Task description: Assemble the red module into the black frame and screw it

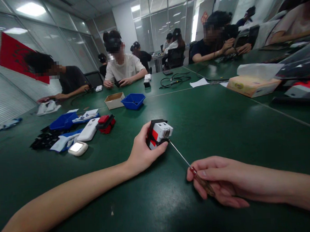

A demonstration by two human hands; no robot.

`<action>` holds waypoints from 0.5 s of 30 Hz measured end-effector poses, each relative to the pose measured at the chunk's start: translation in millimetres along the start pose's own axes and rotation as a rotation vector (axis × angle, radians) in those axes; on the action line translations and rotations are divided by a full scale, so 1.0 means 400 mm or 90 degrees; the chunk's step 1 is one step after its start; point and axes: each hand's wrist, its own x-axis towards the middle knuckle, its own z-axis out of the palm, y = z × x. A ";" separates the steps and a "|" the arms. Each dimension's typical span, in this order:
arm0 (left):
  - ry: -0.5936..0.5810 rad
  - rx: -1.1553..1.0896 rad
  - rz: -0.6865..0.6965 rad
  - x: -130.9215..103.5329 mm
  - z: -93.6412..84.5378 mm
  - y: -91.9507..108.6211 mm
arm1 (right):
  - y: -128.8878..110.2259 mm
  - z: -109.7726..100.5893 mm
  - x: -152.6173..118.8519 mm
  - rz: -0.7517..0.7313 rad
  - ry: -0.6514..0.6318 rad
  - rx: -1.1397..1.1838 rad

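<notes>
My left hand (143, 148) is closed around a small white and red block-shaped device (163, 130) with a black bracket around it, held just over the green table. The thumb presses along its near side. In my right hand (216, 178) is a screwdriver (182, 156) with a brownish, translucent handle and a long thin metal shaft. Its tip meets the black bracket at the device's lower right corner. Whether a screw sits under the tip is too small to tell.
Left on the green table (237, 132) lie a blue tray (63, 121), a white phone-like device (89, 130), a red and black block (106, 124) and gloves. Farther off are a blue bin (133, 101), a cardboard box (114, 100), black cable (175, 80) and a tissue pack (253, 84). Several people sit around.
</notes>
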 end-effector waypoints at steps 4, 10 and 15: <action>-0.001 -0.012 -0.002 0.001 0.000 0.000 | -0.005 0.003 0.000 -0.004 0.013 -0.011; 0.001 -0.013 -0.003 0.002 -0.001 -0.004 | -0.008 0.002 0.003 -0.007 0.025 0.015; 0.003 -0.013 -0.007 0.000 -0.001 -0.006 | -0.004 0.003 0.002 -0.012 0.024 0.033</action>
